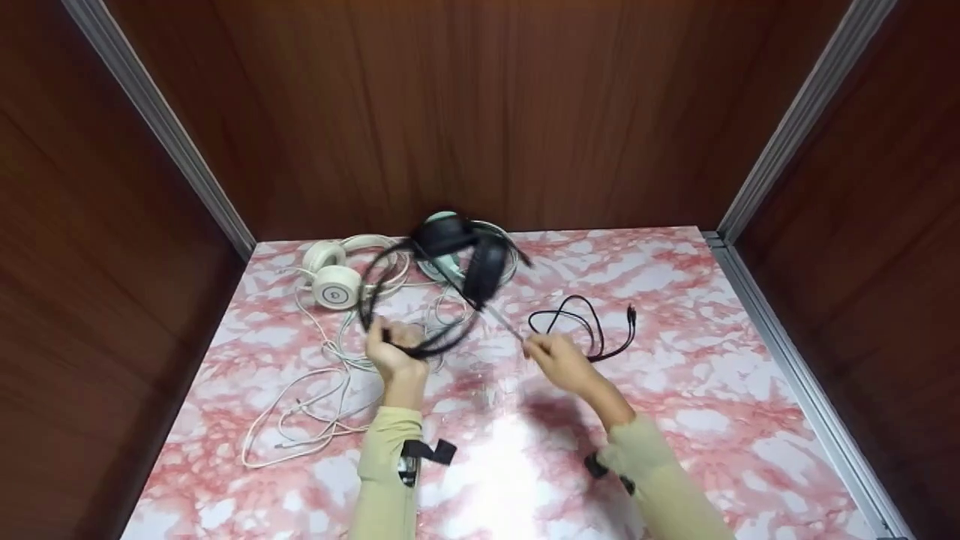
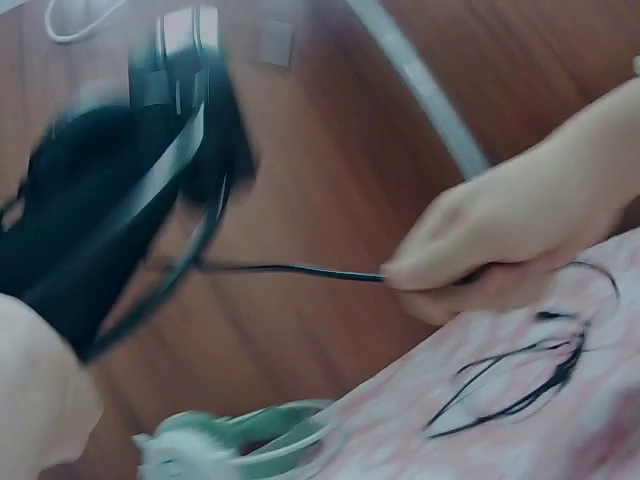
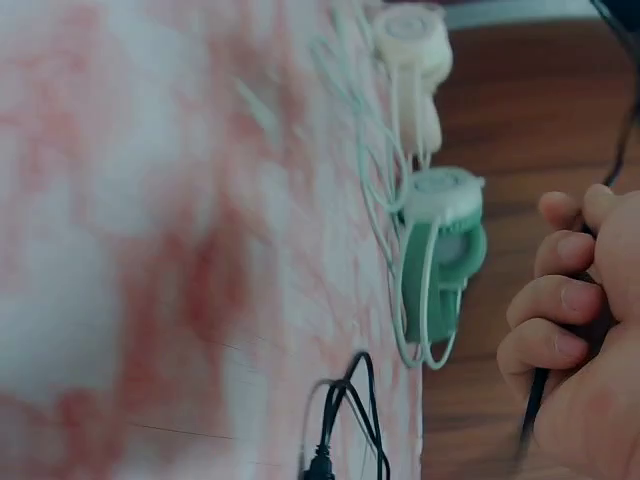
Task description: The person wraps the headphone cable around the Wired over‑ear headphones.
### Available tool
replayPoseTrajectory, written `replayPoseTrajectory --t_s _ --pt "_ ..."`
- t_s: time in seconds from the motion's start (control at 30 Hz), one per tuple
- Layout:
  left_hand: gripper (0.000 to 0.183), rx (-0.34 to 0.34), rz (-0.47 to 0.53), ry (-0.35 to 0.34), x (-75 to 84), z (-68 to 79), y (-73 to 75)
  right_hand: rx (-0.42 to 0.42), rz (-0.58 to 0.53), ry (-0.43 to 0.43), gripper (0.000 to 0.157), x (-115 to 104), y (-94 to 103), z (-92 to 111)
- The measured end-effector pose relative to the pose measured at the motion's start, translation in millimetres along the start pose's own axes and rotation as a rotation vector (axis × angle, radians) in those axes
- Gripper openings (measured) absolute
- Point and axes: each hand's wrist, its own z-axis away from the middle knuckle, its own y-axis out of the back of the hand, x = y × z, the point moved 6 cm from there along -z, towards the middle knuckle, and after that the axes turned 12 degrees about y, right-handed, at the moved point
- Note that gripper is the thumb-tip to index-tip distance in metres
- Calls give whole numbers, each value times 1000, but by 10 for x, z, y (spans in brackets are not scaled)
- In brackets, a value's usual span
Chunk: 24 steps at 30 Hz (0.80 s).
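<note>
Black over-ear headphones [image 1: 486, 268] hang blurred above the table, and my left hand [image 1: 395, 352] grips them by the headband. In the left wrist view the ear cups [image 2: 215, 130] are close in front of that hand. A thin black cable [image 1: 504, 322] runs from the headphones to my right hand [image 1: 559, 361], whose curled fingers [image 3: 555, 300] hold it. Past the right hand, the cable's loose loops [image 1: 598, 330] lie on the table, with plugs [image 1: 631, 313] at the end.
White headphones [image 1: 335, 289] lie at the back left of the marbled table [image 1: 697, 420]. Mint-green and white headphones [image 3: 440, 215] lie beside them, partly hidden by the black pair in the head view. White cords [image 1: 259, 442] sprawl at left. Brown panels [image 1: 585, 112] surround the table's back and sides.
</note>
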Motion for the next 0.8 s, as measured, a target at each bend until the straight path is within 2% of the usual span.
replayPoseTrajectory --t_s 0.1,0.2,0.27,0.33,0.4,0.57,0.7,0.8 --pt "29 181 -113 -249 309 -1 108 -5 17 60 28 -115 11 218" --pt "19 318 -170 -425 579 40 268 12 14 76 30 -173 76 444" --pt "21 374 -186 -501 704 69 350 20 24 73 31 -191 121 553" --pt "26 394 -181 -544 782 87 399 14 21 69 31 -195 148 619" --pt "26 384 -203 -587 837 100 399 12 24 62 30 -213 176 637" --pt "15 365 -322 -649 899 128 351 -5 81 58 31 -297 247 596" --pt "20 381 -509 -780 999 177 255 -35 150 66 32 -397 340 558" --pt "19 385 -719 -920 1110 212 130 -55 164 92 30 -496 450 531"
